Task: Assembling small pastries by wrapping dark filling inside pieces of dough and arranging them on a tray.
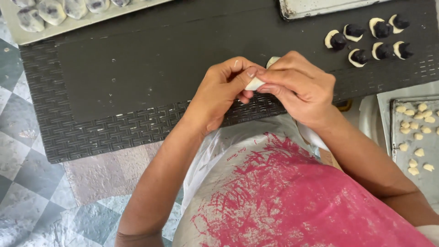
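Both my hands meet over the near edge of a dark woven table [105, 82]. My left hand [224, 91] and my right hand [299, 87] together pinch a small piece of white dough [257, 83], most of it hidden by my fingers. At the table's far right lie several pale dough pieces, each with a dark filling ball [366, 41] on it.
A tray of finished pale dumplings with dark filling showing [55, 11] sits at the far left. Another metal tray [320, 7] lies at the top edge. A tray of small dough lumps [416, 132] stands to my right. A plastic apron with a pink print [283, 196] covers my lap; tiled floor lies to the left.
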